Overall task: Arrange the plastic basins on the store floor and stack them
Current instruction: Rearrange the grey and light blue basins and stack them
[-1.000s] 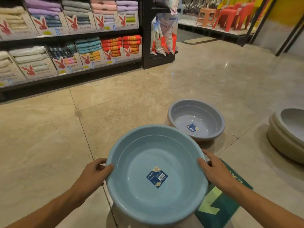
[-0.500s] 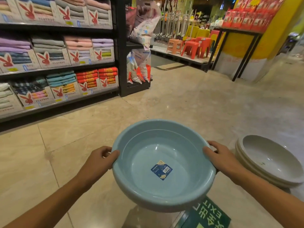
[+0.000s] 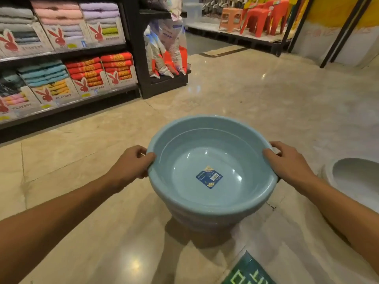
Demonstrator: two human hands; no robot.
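- Blue plastic fills the middle of the view: a round blue basin [image 3: 209, 152] sits upright with its mouth open to the camera, low over the floor [image 3: 266, 99] in front of the person.
- Both hands hold it by the rim, on opposite sides.
- The left hand [image 3: 131, 163] grips the left edge, with the thumb lying over the lip and the fingers curled round the outside.
- The right hand [image 3: 291, 160] grips the right edge the same way, thumb on top of the lip and fingers wrapped beneath.
- A small blue sticker [image 3: 209, 177] lies flat on the inside bottom of the basin, slightly right of centre.
- Below the rim the outside shows several stepped bands, like more blue basins nested underneath; how many there are cannot be told.
- A dark shadow spreads on the tiles right under the lowest band, but I cannot tell whether the bottom touches the floor.
- A cream basin [image 3: 352, 177] stands on the floor just to the right, near the right forearm and partly cut off by the frame edge.
- A green sign [image 3: 248, 271] with pale lettering is stuck flat on the tiles at the lower edge, close to the person.
- Black shelves [image 3: 67, 52] run along the left, carrying folded towels [image 3: 84, 70] in boxes printed with a red rabbit logo.
- Printed bags [image 3: 170, 50] lean upright at the end of that rack.
- Red chairs [image 3: 264, 17] and an orange stool [image 3: 231, 17] stand on a low platform at the far side of the shiny beige floor.
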